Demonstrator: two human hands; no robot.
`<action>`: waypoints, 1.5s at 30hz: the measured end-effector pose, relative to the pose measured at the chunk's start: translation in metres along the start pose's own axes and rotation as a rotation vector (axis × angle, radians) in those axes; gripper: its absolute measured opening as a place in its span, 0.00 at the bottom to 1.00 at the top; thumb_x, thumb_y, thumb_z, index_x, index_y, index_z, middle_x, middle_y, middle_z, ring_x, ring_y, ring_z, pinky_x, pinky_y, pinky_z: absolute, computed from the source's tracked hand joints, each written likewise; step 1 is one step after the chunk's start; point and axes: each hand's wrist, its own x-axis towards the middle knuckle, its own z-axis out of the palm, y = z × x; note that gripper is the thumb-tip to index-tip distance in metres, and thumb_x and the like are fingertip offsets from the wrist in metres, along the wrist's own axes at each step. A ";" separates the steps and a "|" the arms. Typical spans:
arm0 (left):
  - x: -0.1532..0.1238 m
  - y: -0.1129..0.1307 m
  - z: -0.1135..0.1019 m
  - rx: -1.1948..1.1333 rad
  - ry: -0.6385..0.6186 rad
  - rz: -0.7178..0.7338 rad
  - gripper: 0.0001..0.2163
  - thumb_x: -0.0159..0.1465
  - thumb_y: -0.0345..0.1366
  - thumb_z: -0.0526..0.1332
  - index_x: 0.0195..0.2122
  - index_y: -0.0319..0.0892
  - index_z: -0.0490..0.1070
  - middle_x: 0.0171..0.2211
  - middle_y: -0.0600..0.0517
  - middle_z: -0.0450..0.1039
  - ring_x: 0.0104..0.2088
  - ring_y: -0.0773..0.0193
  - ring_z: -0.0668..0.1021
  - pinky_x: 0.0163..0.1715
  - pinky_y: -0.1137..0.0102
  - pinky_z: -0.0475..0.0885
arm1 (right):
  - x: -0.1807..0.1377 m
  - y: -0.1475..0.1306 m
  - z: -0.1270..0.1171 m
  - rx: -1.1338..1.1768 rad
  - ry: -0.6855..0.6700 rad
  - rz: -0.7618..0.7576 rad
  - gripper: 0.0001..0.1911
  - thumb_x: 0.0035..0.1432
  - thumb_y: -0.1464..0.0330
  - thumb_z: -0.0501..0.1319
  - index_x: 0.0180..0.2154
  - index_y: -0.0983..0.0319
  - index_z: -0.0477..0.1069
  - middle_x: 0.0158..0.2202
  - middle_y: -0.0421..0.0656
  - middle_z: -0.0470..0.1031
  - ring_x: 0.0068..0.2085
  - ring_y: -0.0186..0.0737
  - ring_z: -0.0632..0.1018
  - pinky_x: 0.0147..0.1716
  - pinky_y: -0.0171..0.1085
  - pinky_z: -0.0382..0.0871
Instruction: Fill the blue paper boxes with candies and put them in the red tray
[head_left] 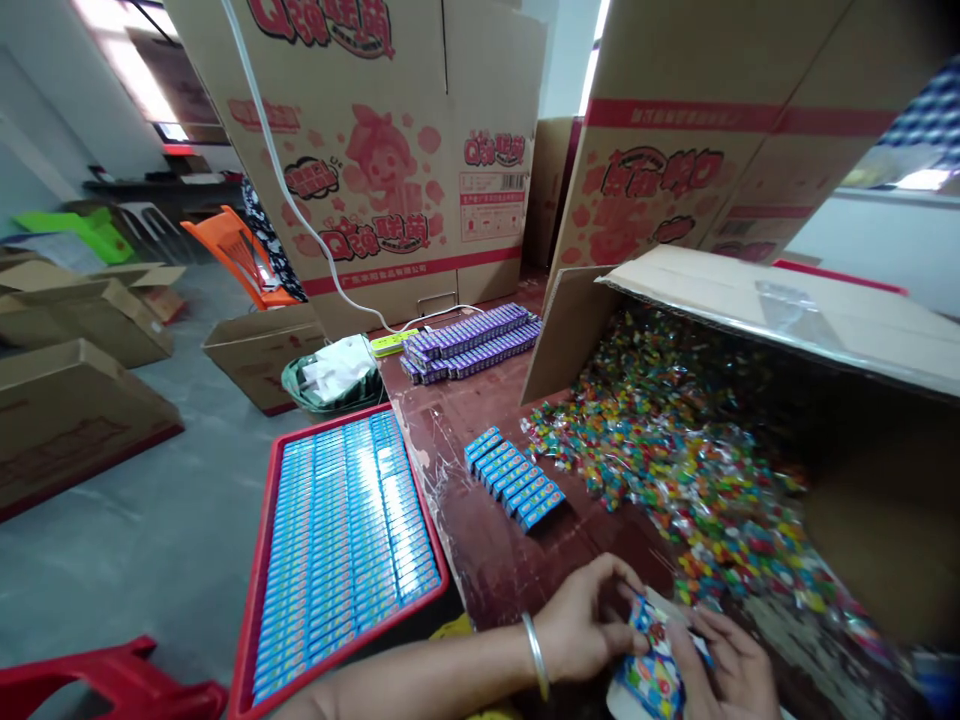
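Observation:
Low at the table's near edge, my left hand [585, 617] grips one side of a small blue printed candy box [651, 668], fingers bent round it. Pressed against its other side is my right hand [721, 668], thumb across the front. A pale flap shows at the box's top; its lower part runs near the frame's bottom. A short row of blue candy boxes [514, 478] lies beyond my left hand. Past my right hand, wrapped colourful candies [660, 450] spill from a large cardboard box [780, 310] tipped on its side.
A red tray [247, 640] packed with blue boxes stands left of the brown table [480, 560]. Purple boxes [472, 340] are stacked farther back, near a yellow-green power strip [394, 343] with a white cable. Tall printed cartons [375, 180] rise behind. A red stool [112, 680] sits lower left.

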 end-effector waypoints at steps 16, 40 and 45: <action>-0.012 0.035 -0.004 0.370 -0.096 0.117 0.23 0.53 0.22 0.59 0.51 0.42 0.66 0.42 0.49 0.72 0.43 0.60 0.74 0.44 0.68 0.68 | 0.032 -0.046 -0.004 0.033 -0.435 0.264 0.17 0.51 0.56 0.65 0.25 0.64 0.69 0.24 0.39 0.71 0.28 0.37 0.71 0.31 0.35 0.65; -0.002 0.019 -0.015 0.138 -0.082 0.021 0.16 0.57 0.32 0.63 0.47 0.38 0.68 0.39 0.48 0.73 0.37 0.61 0.74 0.38 0.69 0.68 | 0.009 -0.054 -0.013 -0.234 -0.634 0.181 0.30 0.46 0.63 0.68 0.52 0.56 0.64 0.47 0.43 0.73 0.44 0.45 0.75 0.40 0.39 0.69; 0.002 0.013 -0.018 0.142 -0.060 0.027 0.14 0.58 0.34 0.63 0.45 0.39 0.65 0.37 0.50 0.71 0.37 0.62 0.74 0.38 0.69 0.68 | -0.001 -0.058 -0.009 -0.546 -0.649 -0.056 0.44 0.40 0.70 0.69 0.59 0.54 0.56 0.61 0.44 0.58 0.61 0.49 0.61 0.59 0.45 0.54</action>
